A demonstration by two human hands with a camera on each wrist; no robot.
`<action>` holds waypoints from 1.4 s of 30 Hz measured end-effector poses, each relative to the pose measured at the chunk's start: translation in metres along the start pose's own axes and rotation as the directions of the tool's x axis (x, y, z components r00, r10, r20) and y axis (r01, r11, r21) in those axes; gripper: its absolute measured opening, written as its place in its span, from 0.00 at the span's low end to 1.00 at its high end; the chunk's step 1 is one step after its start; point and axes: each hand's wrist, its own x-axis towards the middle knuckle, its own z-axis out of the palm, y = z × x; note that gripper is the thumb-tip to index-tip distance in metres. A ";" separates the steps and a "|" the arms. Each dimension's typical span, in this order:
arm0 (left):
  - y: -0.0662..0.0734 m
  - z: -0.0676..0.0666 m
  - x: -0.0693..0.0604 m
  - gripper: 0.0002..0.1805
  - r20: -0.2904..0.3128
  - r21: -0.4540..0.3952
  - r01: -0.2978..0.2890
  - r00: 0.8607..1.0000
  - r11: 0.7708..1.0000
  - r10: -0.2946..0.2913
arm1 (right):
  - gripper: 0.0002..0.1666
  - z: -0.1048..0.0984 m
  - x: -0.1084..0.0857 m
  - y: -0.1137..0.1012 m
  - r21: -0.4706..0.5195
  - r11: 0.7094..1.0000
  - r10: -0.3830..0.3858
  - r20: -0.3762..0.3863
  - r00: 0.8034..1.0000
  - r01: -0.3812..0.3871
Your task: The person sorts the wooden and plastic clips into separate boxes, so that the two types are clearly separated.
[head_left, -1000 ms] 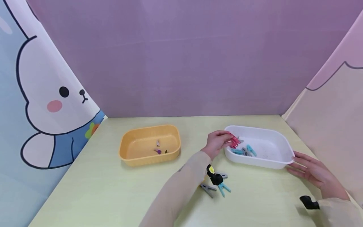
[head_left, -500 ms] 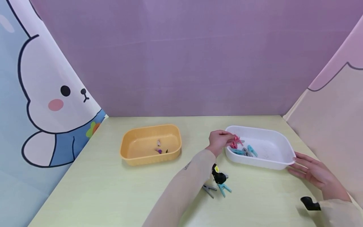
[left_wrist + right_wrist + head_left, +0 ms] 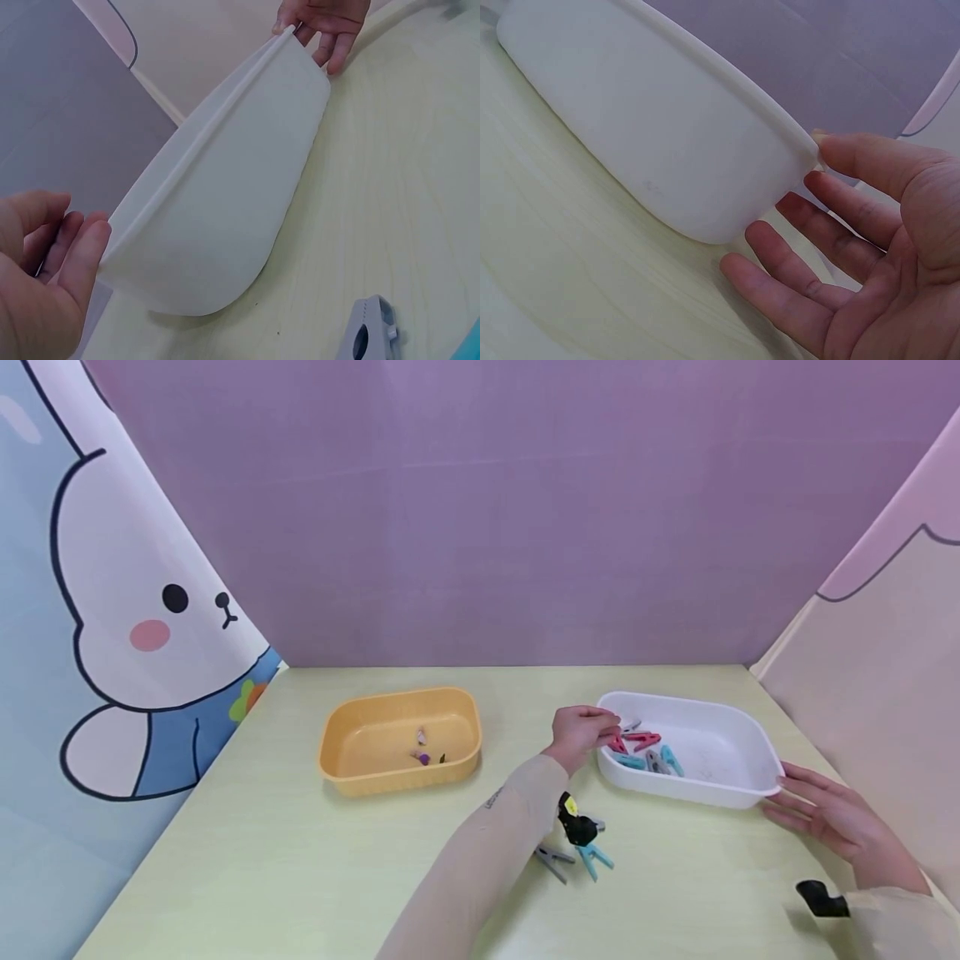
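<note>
Red clothespins (image 3: 647, 739) in the white tub (image 3: 712, 752), left hand (image 3: 580, 733) holding nothing
They're at the left end with some teal clothespins (image 3: 672, 761), my loose fingers right at the rim. Right hand's (image 3: 836, 820) just touching the other end, fingers spread.

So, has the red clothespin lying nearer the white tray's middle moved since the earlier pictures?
Yes, rightward: against the left rim of the white tray, this red clothespin now lies farther in, beyond the left hand.
</note>
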 end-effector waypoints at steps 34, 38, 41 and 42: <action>0.006 -0.078 -0.020 0.13 0.315 0.100 -0.011 0.949 0.995 -0.022 | 0.29 0.001 0.000 0.000 0.041 0.999 -0.002 0.040 0.999 0.000; 0.002 -0.089 -0.026 0.15 0.342 0.147 -0.002 0.938 0.989 -0.049 | 0.29 0.002 -0.001 0.000 0.028 1.000 -0.004 0.023 1.000 0.003; -0.001 -0.098 -0.030 0.16 0.373 0.192 -0.004 0.925 0.981 -0.069 | 0.28 0.002 -0.001 0.001 0.012 1.000 -0.007 0.005 1.000 0.007; -0.002 -0.101 -0.031 0.16 0.381 0.215 -0.008 0.921 0.977 -0.077 | 0.28 0.003 -0.001 0.001 0.013 1.000 -0.007 0.005 1.000 0.007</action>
